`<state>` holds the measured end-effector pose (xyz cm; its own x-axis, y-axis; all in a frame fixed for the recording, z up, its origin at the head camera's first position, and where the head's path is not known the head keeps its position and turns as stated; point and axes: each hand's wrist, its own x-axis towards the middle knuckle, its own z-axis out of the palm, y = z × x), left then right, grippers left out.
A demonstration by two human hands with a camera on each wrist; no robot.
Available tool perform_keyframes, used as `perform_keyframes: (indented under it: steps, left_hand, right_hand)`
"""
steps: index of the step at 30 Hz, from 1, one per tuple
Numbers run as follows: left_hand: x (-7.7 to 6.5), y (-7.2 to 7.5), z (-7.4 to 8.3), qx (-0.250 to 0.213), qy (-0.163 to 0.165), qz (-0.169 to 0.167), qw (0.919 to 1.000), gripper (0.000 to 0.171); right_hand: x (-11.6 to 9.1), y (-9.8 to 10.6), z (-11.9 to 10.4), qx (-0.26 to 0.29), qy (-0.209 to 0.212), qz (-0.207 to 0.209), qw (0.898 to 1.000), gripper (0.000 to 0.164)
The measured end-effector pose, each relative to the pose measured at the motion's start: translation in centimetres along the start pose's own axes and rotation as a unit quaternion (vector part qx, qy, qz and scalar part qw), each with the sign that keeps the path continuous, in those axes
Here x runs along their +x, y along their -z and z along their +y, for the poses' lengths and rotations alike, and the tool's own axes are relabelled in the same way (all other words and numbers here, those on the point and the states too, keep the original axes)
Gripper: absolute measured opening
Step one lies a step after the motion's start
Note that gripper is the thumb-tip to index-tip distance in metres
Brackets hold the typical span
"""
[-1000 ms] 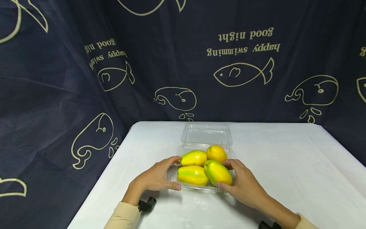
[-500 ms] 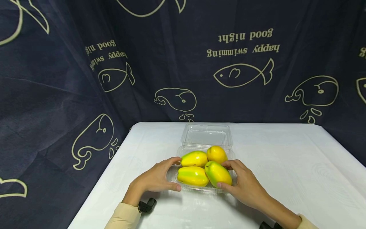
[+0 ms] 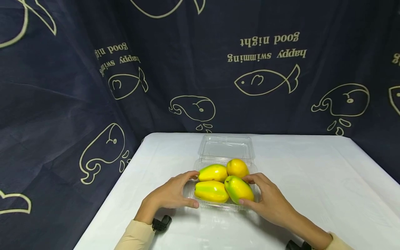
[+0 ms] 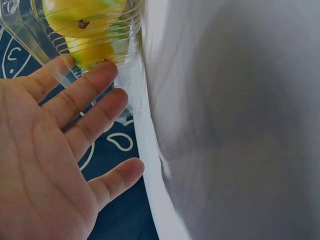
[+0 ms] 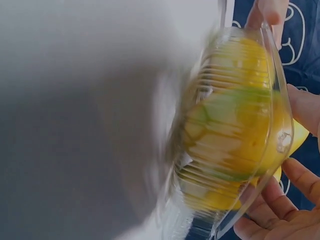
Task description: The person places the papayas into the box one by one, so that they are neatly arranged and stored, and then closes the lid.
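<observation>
Several yellow-green mangoes lie in a clear plastic clamshell box [image 3: 223, 206], including a front-left mango [image 3: 211, 191], a rear-left mango [image 3: 213, 173] and a rounder-looking rear-right mango [image 3: 237, 168]. My right hand [image 3: 269, 199] holds the tilted front-right mango [image 3: 239, 189], thumb at its near side and forefinger behind it. In the right wrist view the other right fingers [image 5: 272, 207] lie along the box's outer wall. At the box's left side is my left hand [image 3: 171, 191], fingers extended and thumb apart from the fruit; its fingertips [image 4: 107, 70] are by the wall.
The box's lid [image 3: 226, 146] lies folded back, away from me. A white cloth [image 3: 306, 166] covers the table, and a dark blue printed curtain [image 3: 187, 69] hangs behind and at the left. A black wrist device [image 3: 161, 224] sits beneath the left wrist.
The front-right mango has shifted very slightly, with the right hand around it. The left hand keeps its place beside the box.
</observation>
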<state>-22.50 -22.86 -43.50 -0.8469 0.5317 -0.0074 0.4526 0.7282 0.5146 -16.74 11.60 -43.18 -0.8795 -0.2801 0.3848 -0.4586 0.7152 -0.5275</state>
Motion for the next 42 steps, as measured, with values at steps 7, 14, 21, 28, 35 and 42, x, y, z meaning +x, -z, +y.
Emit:
perform_keyframes:
  steps: [7, 14, 21, 28, 35, 42]
  left_hand:
    - [0.1, -0.1, -0.1, -0.011, -0.002, -0.003, 0.9999, 0.103]
    - [0.0, 0.0, -0.2, -0.002, -0.002, -0.001, 1.0000, 0.103]
    - [0.0, -0.1, -0.3, 0.000, -0.006, 0.000, 1.0000, 0.103]
    - [0.1, -0.2, -0.3, -0.001, -0.002, -0.001, 1.0000, 0.103]
    - [0.1, 0.0, -0.2, 0.001, -0.003, 0.000, 1.0000, 0.102]
    - [0.0, -0.2, -0.2, -0.004, -0.003, 0.001, 1.0000, 0.103]
  right_hand:
    - [0.4, 0.5, 0.5, -0.007, 0.020, 0.003, 1.000, 0.064]
    - [2.3, 1.8, 1.0, -0.025, 0.057, 0.028, 0.998, 0.052]
    - [4.3, 3.1, 2.1, -0.057, 0.069, 0.052, 0.995, 0.047]
    - [5.9, 3.5, 3.9, -0.066, 0.081, 0.075, 0.992, 0.042]
    - [7.1, 3.1, 6.1, -0.057, 0.074, 0.071, 0.993, 0.043]
    - [7.9, 2.3, 8.2, -0.051, 0.050, 0.049, 0.996, 0.046]
